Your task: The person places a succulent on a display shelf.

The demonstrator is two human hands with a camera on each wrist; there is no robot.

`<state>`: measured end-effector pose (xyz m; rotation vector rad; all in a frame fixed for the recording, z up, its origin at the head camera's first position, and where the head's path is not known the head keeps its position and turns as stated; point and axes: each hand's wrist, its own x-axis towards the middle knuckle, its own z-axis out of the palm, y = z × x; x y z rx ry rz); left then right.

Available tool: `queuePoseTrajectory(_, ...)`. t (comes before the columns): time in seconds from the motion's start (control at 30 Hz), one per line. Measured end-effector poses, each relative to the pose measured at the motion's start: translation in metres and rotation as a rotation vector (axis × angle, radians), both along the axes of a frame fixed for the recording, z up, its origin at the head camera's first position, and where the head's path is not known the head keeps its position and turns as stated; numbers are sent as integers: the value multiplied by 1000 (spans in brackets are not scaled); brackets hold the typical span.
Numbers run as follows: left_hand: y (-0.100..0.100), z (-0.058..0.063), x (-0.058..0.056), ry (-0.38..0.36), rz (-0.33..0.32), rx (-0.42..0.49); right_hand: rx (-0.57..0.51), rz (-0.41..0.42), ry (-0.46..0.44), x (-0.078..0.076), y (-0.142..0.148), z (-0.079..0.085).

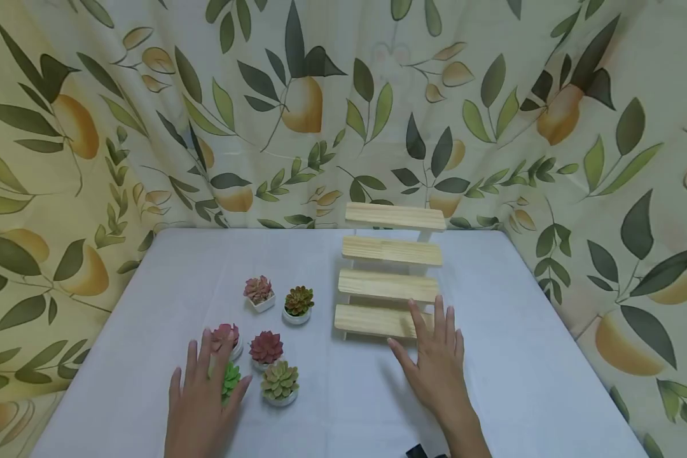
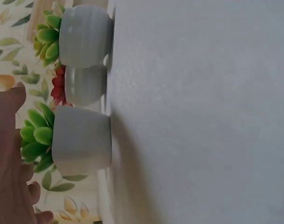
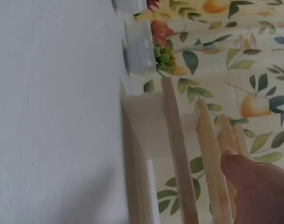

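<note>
My left hand (image 1: 201,401), fingers spread, hovers over a bright green potted succulent (image 1: 230,380), partly covering it and a pink succulent (image 1: 225,334). In the left wrist view the green succulent's white pot (image 2: 81,140) stands on the table beside that hand (image 2: 6,149), which grips nothing. My right hand (image 1: 437,372) has its fingers extended over the front right of a wooden tiered stand (image 1: 386,284). The right wrist view shows its thumb (image 3: 232,163) near the wooden steps (image 3: 179,149); whether it touches them I cannot tell.
Also on the white-covered table (image 1: 492,305) are a pale green succulent (image 1: 280,380), a dark red one (image 1: 266,347), a brownish green one (image 1: 299,301) and a dusty pink one (image 1: 258,290). A patterned curtain (image 1: 332,159) hangs behind. A small black object (image 1: 416,451) shows by the right wrist.
</note>
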<state>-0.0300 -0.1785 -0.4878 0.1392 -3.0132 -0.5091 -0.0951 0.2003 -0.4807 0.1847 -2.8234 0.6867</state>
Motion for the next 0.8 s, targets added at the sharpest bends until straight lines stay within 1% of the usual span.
queuePoseTrajectory(0.1,-8,-8,7,26,2,-2,-33,12,-51,-2,2,-3)
queuePoseTrajectory(0.2,-16,-14,12,89,-20,27,-77,14,-92,-7,5,-5)
queuePoseTrajectory(0.3,-23,-17,14,133,-44,66,-157,10,-140,-15,7,-6)
queuePoseTrajectory(0.33,-25,-17,15,134,-49,83,-193,12,-157,-17,8,-7)
queuePoseTrajectory(0.37,-26,-17,15,119,-45,98,-233,14,-180,-20,9,-7)
queuePoseTrajectory(0.47,-29,-16,19,23,-4,147,-340,31,-229,-26,11,-11)
queuePoseTrajectory(0.53,-30,-16,21,-49,28,184,-409,47,-239,-29,13,-14)
queuePoseTrajectory(0.6,-29,-16,22,-95,54,218,-475,58,-234,-30,14,-17)
queuePoseTrajectory(0.67,-27,-17,22,-105,64,264,-533,63,-232,-31,16,-20)
queuePoseTrajectory(0.7,-25,-18,22,-97,66,288,-558,57,-239,-31,17,-20)
queuePoseTrajectory(0.8,-22,-22,22,-74,61,352,-627,-1,-300,-31,21,-23)
